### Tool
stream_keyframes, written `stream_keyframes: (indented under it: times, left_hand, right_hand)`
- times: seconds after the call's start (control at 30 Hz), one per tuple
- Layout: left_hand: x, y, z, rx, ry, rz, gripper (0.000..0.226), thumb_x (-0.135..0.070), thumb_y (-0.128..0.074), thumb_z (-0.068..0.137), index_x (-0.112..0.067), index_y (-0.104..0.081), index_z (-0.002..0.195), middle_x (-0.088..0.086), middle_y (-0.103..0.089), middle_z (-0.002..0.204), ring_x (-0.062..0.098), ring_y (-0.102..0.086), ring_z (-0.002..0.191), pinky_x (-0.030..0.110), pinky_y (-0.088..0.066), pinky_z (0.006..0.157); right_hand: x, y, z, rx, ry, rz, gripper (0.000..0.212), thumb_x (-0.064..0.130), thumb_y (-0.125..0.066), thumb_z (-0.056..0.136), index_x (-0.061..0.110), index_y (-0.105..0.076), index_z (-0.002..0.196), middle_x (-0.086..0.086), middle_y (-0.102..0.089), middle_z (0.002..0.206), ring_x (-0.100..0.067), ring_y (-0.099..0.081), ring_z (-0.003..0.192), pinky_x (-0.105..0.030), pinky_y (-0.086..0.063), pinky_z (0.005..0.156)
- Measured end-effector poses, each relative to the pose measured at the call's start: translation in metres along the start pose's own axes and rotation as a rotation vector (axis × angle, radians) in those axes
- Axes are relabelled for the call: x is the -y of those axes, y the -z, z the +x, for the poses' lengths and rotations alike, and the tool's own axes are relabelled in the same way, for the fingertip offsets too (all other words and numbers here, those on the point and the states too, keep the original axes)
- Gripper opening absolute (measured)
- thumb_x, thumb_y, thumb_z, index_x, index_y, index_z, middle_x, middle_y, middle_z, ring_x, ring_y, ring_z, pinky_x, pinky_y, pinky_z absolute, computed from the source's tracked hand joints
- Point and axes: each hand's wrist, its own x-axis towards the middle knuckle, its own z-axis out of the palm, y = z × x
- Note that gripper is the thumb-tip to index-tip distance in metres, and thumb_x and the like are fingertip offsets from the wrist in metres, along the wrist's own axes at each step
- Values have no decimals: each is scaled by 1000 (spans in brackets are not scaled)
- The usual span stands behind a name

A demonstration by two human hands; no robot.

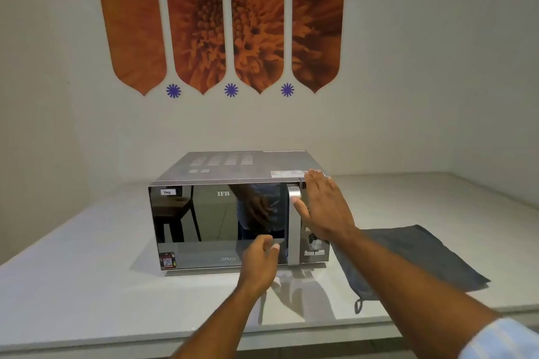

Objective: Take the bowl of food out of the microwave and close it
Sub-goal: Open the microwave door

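A silver microwave with a mirrored door stands on the white counter, its door shut. The bowl of food is hidden behind the door. My right hand lies flat and open against the microwave's top right corner and control panel, thumb touching the vertical silver handle. My left hand hovers in front of the lower door, just left of the handle, fingers loosely curled and holding nothing.
A grey cloth with a hanging loop lies on the counter to the right of the microwave. The wall behind carries orange flower panels. The counter's front edge runs below my forearms.
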Motion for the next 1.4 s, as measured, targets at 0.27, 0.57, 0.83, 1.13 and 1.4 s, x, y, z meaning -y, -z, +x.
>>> stream_keyframes:
  times: [0.27,0.57,0.83,1.13,1.4]
  left_hand:
    - [-11,-36,20,-16,7,-93,46,-18,-64,103,-19,-56,149,-2,-66,137,22,-61,135,28,-53,105]
    - [-12,-71,30,16,45,-175,32,-28,-62,105,-35,-54,135,-15,-61,129,17,-59,128,40,-49,112]
    - [-12,-84,25,-87,65,-215,27,-40,-33,112,-27,-57,113,-18,-62,102,1,-62,96,8,-45,77]
    - [-16,-79,27,-146,71,-230,37,-35,-39,113,-17,-69,123,-3,-71,113,18,-66,110,34,-54,101]
    - [-13,-74,30,-114,93,-268,29,-36,-43,112,-28,-70,107,-8,-72,100,11,-66,97,22,-49,81]
  right_hand:
    - [-12,-8,34,-37,61,8,60,62,-28,101,18,-57,132,-3,-64,133,-21,-57,122,-39,-42,112]
    - [-17,-12,57,-30,66,138,52,48,-25,105,15,-66,105,-2,-68,101,-14,-53,86,-38,-47,90]
    - [-21,-9,61,24,76,162,54,43,-20,106,14,-65,101,-2,-67,97,-20,-59,93,-44,-46,96]
    - [-22,-11,63,46,43,243,64,48,-15,104,14,-69,112,-3,-71,106,-19,-62,98,-45,-47,102]
    - [-22,-8,61,66,15,268,70,49,-15,104,9,-68,128,-12,-70,127,-29,-63,119,-44,-43,108]
